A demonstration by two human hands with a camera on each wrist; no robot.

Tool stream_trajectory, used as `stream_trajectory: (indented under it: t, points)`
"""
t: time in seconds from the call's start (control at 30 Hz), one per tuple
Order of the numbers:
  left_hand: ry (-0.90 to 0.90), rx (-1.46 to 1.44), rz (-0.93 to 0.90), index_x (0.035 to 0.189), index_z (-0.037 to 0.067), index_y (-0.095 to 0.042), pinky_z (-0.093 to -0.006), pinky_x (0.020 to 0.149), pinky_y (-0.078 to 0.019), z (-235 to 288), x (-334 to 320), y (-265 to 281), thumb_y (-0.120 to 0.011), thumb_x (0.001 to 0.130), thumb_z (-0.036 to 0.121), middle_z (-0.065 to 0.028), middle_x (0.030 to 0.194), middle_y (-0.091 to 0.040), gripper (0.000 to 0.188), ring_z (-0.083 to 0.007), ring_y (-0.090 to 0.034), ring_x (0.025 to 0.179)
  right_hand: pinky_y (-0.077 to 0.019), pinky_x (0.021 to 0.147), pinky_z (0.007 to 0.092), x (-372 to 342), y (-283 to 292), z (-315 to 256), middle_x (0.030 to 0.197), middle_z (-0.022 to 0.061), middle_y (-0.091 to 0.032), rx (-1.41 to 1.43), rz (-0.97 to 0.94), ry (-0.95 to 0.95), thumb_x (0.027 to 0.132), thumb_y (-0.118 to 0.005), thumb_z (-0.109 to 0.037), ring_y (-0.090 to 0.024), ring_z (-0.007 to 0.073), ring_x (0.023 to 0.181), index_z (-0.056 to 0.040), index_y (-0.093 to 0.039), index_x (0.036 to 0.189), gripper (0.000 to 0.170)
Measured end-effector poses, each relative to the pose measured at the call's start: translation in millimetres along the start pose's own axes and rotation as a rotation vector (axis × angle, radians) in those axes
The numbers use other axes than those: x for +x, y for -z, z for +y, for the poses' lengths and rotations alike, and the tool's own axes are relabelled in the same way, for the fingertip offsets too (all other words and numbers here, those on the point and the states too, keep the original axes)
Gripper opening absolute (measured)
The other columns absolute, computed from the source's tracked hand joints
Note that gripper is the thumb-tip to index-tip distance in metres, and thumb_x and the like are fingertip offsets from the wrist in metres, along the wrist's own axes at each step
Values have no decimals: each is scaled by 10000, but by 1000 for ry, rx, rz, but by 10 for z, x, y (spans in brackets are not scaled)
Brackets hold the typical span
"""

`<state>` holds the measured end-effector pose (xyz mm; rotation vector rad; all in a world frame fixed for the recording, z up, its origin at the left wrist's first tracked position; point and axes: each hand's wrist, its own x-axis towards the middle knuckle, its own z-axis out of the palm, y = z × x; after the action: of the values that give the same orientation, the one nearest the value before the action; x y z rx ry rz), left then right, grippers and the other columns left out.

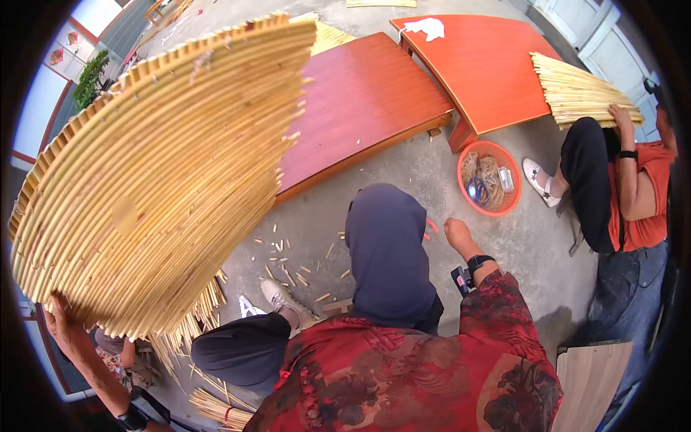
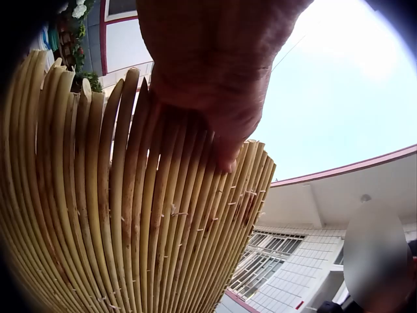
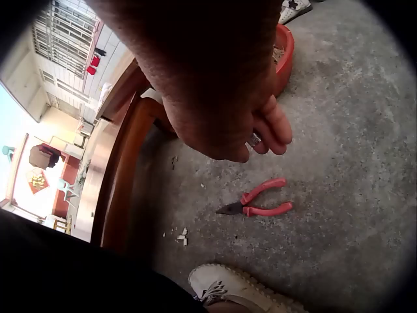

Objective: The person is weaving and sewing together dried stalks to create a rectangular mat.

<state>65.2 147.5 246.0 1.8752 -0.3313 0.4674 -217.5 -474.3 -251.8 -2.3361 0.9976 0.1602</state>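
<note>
A large mat of pale reed stalks (image 1: 165, 173), bound side by side, stands raised and tilted at the left of the head view. My left hand (image 1: 65, 320) grips its lower left edge; in the left wrist view the thumb lies over the stalk ends. My right hand (image 1: 457, 234) hangs over the concrete floor with its fingers loosely curled and holds nothing. Below it in the right wrist view, pliers (image 3: 264, 202) with red handles lie on the floor, their handles spread. A ring (image 3: 254, 139) shows on one finger.
Two low tables, one dark red (image 1: 360, 108) and one orange (image 1: 482, 65), stand ahead. An orange basin (image 1: 497, 212) holds twine. At right a seated person (image 1: 640, 180) handles another reed mat (image 1: 576, 90). Cut stalk pieces (image 1: 288, 276) and a stalk bundle (image 1: 216, 409) lie on the floor.
</note>
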Motion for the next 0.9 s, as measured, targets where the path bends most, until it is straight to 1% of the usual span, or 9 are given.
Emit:
stream_trajectory:
  t: [0.13, 0.23, 0.33, 0.43, 0.5, 0.53, 0.63, 0.77, 0.9]
  points:
    - [105, -97, 81, 1187, -3, -464, -309, 912, -347, 26, -27, -699, -551, 865, 305, -65, 1146, -512, 454, -153, -475, 1049, -445, 757, 425, -48, -444, -134, 965, 164, -573, -137, 43, 22, 767, -559, -151, -563, 330, 907, -81, -581, 1001, 245]
    - [214, -277, 96, 1190, 4, -465, -333, 911, -372, -166, -149, -1131, -551, 859, 326, -81, 1184, -499, 470, -181, -482, 1075, -409, 786, 429, 6, -429, -370, 1010, 147, -543, -111, 101, 16, 775, -567, -180, -531, 314, 934, -111, -545, 1053, 287]
    - [357, -345, 91, 1175, 30, -480, -352, 860, -437, -385, -277, -1360, -549, 857, 331, -76, 1143, -538, 443, -200, -534, 1022, -383, 790, 432, 201, -686, -257, 998, 144, -550, -127, 212, 45, 790, -569, -229, -530, 292, 914, -117, -542, 1011, 250]
    - [370, -402, 36, 1148, 44, -499, -363, 835, -468, -497, -419, -1635, -541, 864, 300, -86, 1095, -570, 385, -212, -570, 968, -393, 780, 456, 369, -895, -203, 1013, 130, -546, -141, 110, -115, 822, -521, -314, -535, 298, 940, -108, -526, 946, 241]
    - [407, -452, 128, 1139, 35, -502, -365, 827, -475, -576, -519, -1840, -542, 865, 274, -98, 1084, -575, 366, -212, -575, 960, -401, 783, 458, 391, -966, -163, 1009, 136, -550, -208, 104, -141, 828, -491, -351, -529, 303, 988, -95, -526, 950, 286]
    - [431, -465, 174, 1135, 32, -503, -365, 820, -479, -635, -560, -1884, -547, 862, 269, -95, 1080, -576, 364, -212, -576, 956, -436, 734, 393, 367, -1029, 19, 917, 113, -570, -215, 204, -27, 840, -506, -297, -566, 250, 911, -70, -524, 959, 257]
    - [512, -505, 256, 1115, 21, -507, -362, 806, -489, -709, -680, -1976, -557, 858, 259, -100, 1073, -578, 354, -218, -582, 940, -440, 716, 373, 365, -1004, 144, 896, 103, -566, -151, 160, -16, 844, -507, -280, -566, 233, 881, -66, -522, 953, 240]
    - [634, -600, 371, 1099, 1, -503, -374, 799, -496, -861, -797, -2022, -568, 853, 244, -131, 1057, -579, 351, -233, -587, 928, -445, 692, 347, 252, -821, 194, 868, 89, -561, 143, 59, -59, 849, -508, -256, -565, 210, 842, -61, -519, 945, 217]
    - [732, -695, 385, 1097, -18, -499, -399, 812, -498, -1014, -932, -2000, -568, 852, 244, -159, 1064, -573, 365, -259, -588, 938, -450, 669, 320, 79, -409, 8, 840, 75, -556, 795, -86, -129, 854, -510, -232, -564, 186, 802, -56, -517, 937, 195]
